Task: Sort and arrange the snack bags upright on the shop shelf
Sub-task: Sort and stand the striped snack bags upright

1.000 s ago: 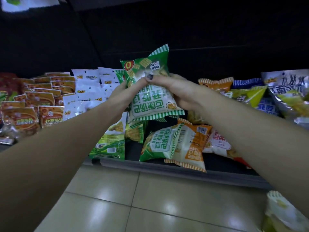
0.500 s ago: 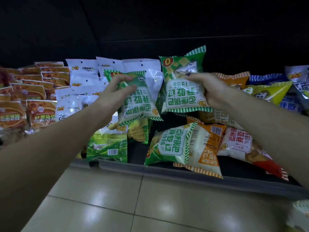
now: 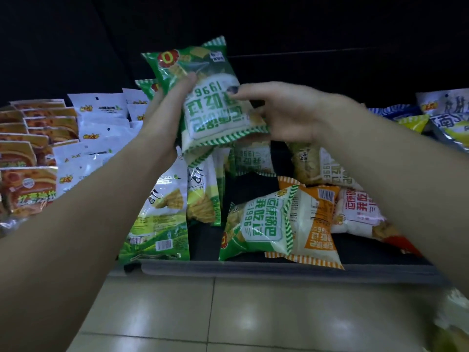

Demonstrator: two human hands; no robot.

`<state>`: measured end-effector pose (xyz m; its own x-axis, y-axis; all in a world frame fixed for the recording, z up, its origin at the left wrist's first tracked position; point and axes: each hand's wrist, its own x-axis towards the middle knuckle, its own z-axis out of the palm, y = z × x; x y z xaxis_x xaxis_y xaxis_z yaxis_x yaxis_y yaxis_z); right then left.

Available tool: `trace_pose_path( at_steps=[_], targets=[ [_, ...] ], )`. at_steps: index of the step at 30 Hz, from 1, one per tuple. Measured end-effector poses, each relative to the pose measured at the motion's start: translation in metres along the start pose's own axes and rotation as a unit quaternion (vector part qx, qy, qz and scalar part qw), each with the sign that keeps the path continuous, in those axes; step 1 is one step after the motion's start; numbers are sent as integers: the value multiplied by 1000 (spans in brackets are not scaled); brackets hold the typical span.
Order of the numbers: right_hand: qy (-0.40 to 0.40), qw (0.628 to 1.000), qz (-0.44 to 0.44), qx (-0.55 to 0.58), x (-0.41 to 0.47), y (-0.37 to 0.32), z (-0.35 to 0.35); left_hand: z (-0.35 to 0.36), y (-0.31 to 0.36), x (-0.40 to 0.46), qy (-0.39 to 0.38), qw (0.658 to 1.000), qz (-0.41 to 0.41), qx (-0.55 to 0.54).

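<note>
Above the middle of the shelf, just left of frame centre, you hold a green snack bag (image 3: 215, 102) raised between both hands, its print upside down and its top tilted toward the upper left. Your left hand (image 3: 162, 123) lies flat and open against the bag's left edge, fingers pointing up, so it props the side rather than pinching it; your right hand (image 3: 281, 115) closes on the right edge, thumb pressed over the front panel. That two-sided hold looks meant to square the puffy bag before it goes in behind its fellows, since a second green bag (image 3: 149, 86) of the same kind peeks out just behind your left hand. Below, in the centre of the frame, another green bag (image 3: 256, 224) lies tipped over on the shelf (image 3: 253, 269), overlapping an orange bag (image 3: 317, 224) that has also fallen, with a red and white bag (image 3: 360, 212) slumped to their right. These are still to be stood up, so the sorting seems well short of done. Rows at the left, the brown packets (image 3: 28, 158) and white packets (image 3: 101, 123), already stand neatly. A slippery, air-filled bag like this one may slide if your open left hand eases off.
</note>
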<state>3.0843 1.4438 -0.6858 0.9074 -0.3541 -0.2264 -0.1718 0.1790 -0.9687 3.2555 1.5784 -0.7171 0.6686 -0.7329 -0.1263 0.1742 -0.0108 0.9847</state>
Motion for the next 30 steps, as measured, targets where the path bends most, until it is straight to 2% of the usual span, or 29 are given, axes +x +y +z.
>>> trace_pose_path(
  at_steps=[3,6,9,13,17,21,25,28,30],
  targets=[
    [43,996,-11,74,5,1,9,4,2,-7,41,998,44,-10],
    [84,983,-17,162,12,8,18,8,2,-15,85,995,53,1],
    [69,991,6,117,16,18,15,4,2,-18,69,997,43,15],
    [33,998,2,61,14,24,2,-5,-2,-19,36,992,78,96],
    [-8,997,-3,-77,13,29,-5,2,-2,-20,-27,981,117,155],
    [11,998,-42,-34,17,38,-11,10,-8,-19,-51,966,132,216],
    [141,989,-47,-19,20,61,-32,-3,-9,-16,12,970,128,209],
    [265,958,3,-106,26,86,-42,-18,-14,-11,41,972,126,196],
    [307,938,30,-160,35,99,-44,-23,-17,-10,31,972,117,200]
  ],
)
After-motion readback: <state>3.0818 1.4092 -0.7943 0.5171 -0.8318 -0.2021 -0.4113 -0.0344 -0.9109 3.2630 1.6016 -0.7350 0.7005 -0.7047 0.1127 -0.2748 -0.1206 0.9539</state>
